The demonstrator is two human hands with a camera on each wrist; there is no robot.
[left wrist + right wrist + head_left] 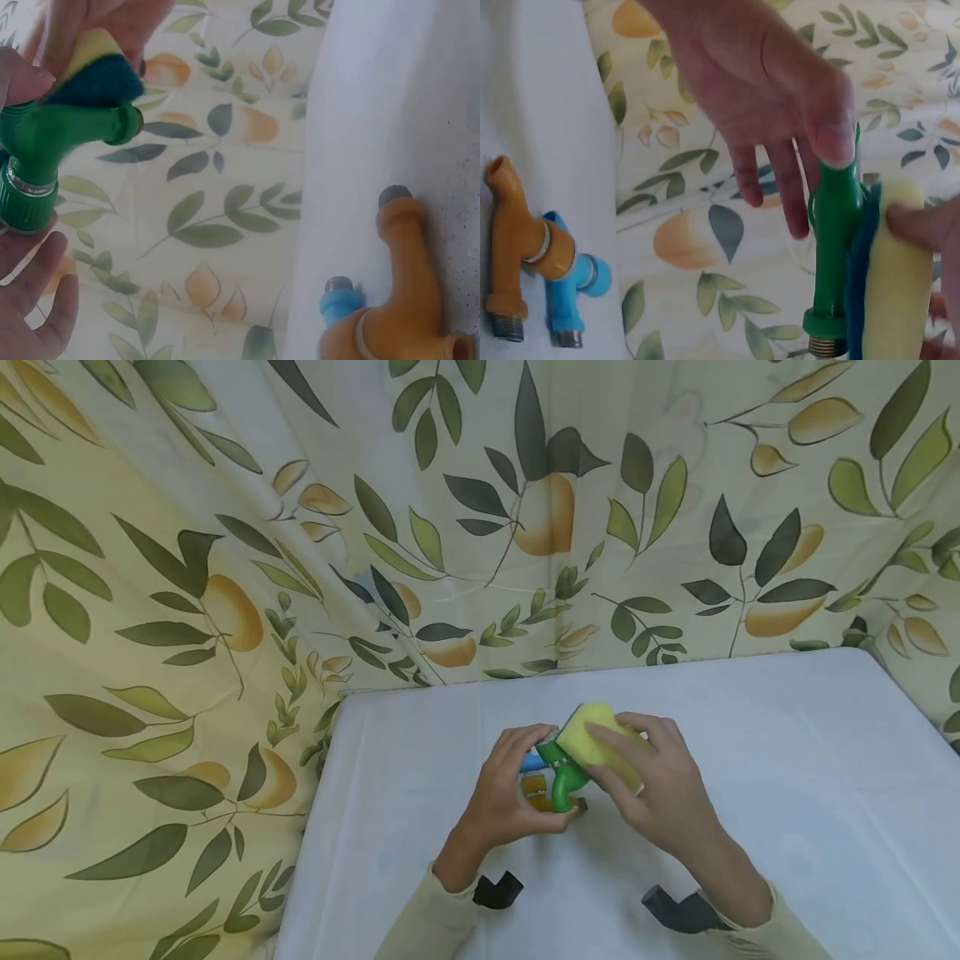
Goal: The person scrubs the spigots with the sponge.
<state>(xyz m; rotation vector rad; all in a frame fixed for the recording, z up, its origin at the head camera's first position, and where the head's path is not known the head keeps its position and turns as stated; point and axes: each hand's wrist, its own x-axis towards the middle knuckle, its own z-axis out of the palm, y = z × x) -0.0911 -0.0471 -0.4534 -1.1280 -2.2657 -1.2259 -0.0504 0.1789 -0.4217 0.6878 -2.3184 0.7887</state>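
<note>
My left hand [501,789] holds a green plastic tap [567,779] between thumb and fingers, up off the table. The tap's threaded metal end [827,346] points downward in the right wrist view. My right hand [667,789] grips a two-sided sponge [596,742], thumb and fingers on its yellow foam. The sponge's dark blue-green scouring side [101,81] lies against the body of the green tap. Below the hands, an orange tap [411,262] and a blue tap [341,304] lie side by side on the table, both with metal threaded ends.
A white-covered table [810,760] spreads under the hands, its far edge meeting a leaf-and-fruit patterned curtain [645,568]. The same curtain hangs along the left side. Black straps or mounts [498,890] sit at both wrists, over pale sleeves [435,922].
</note>
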